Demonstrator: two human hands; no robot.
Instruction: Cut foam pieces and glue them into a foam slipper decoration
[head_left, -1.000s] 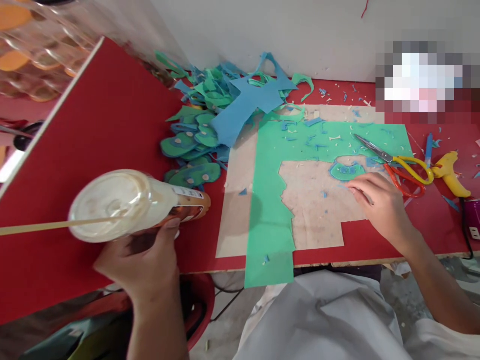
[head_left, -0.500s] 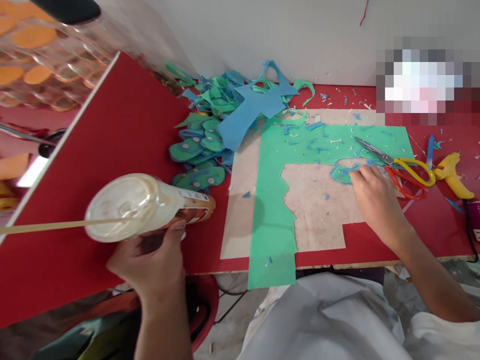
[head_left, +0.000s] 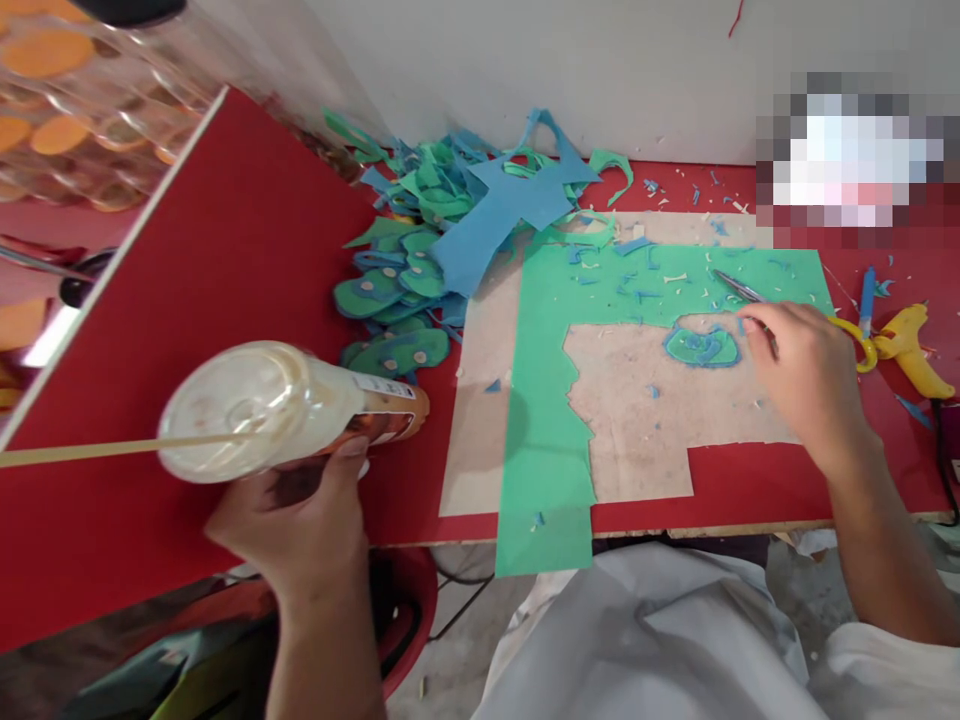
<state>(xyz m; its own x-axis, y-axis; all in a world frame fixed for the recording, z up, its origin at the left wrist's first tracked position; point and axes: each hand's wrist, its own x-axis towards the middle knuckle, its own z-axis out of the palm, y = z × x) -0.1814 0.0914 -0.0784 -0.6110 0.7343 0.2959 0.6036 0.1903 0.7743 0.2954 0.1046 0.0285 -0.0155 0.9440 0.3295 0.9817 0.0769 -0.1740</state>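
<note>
My left hand (head_left: 292, 540) is wrapped round a plastic drink cup (head_left: 322, 410) with a clear lid and a pale straw (head_left: 112, 452). The cup, partly full of a brown drink, is over the red table at the left. My right hand (head_left: 806, 375) hovers over the scissors (head_left: 739, 285), its fingers bent and a gap between them, with nothing visible in it. It covers most of the scissors; the blade tips and part of a yellow handle (head_left: 855, 335) show. Just left of its fingertips, a green and blue felt cutout (head_left: 703, 346) lies on the pale sheet (head_left: 637, 440).
Green felt (head_left: 547, 400) overhangs the front table edge. Several layered green and blue cutouts (head_left: 397, 350) are stacked beside a heap of scraps (head_left: 442, 185). A yellow glue gun (head_left: 911, 350) and a blue pen-like stick (head_left: 868, 295) lie right. A red panel (head_left: 247, 230) slants at left.
My right hand has let go of the green and blue cutout and moved right, over the scissors. My left hand still holds the cup in nearly the same place.
</note>
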